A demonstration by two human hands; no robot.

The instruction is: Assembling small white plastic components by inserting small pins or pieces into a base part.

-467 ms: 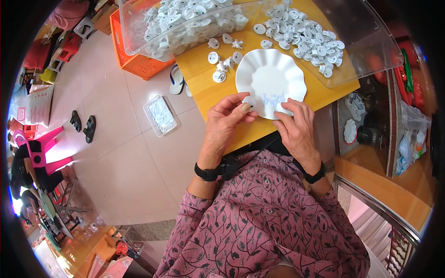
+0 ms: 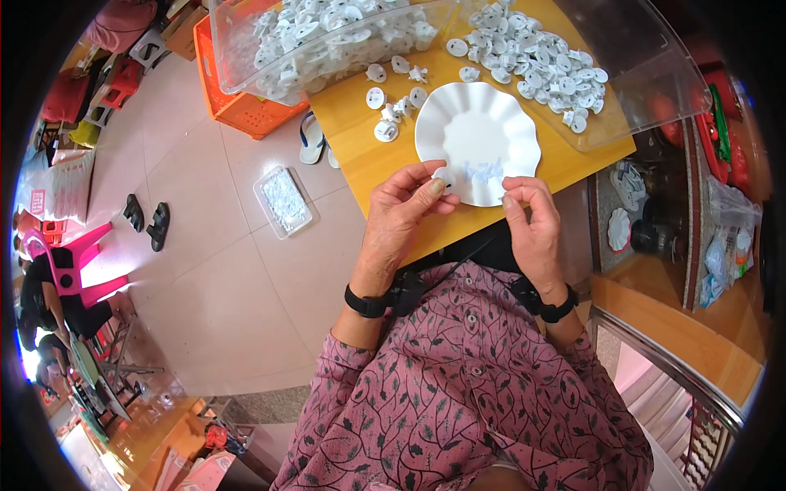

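My left hand (image 2: 407,202) pinches a white round plastic part (image 2: 443,175) by its edge, just over the near left rim of a scalloped white plate (image 2: 471,110). Several tiny pale blue pieces (image 2: 483,170) lie on the plate's near side. At the plate's near right rim is my right hand (image 2: 532,222), thumb and forefinger pressed together; what sits between them is too small to make out. Beyond the plate spreads a heap of white round plastic parts (image 2: 536,69). A few loose parts (image 2: 386,129) lie left of the plate on the yellow table (image 2: 348,139).
A clear plastic bin (image 2: 327,41) full of like parts stands at the back left, above an orange crate (image 2: 214,94). On the floor are a small clear tray (image 2: 283,203) of pale pieces, black sandals (image 2: 158,227) and a slipper (image 2: 311,139). A shelf (image 2: 647,282) is at the right.
My right hand has drawn back from the pale blue pieces to the plate's near right rim, its fingertips now pinched. My left hand still holds the white part, almost unmoved.
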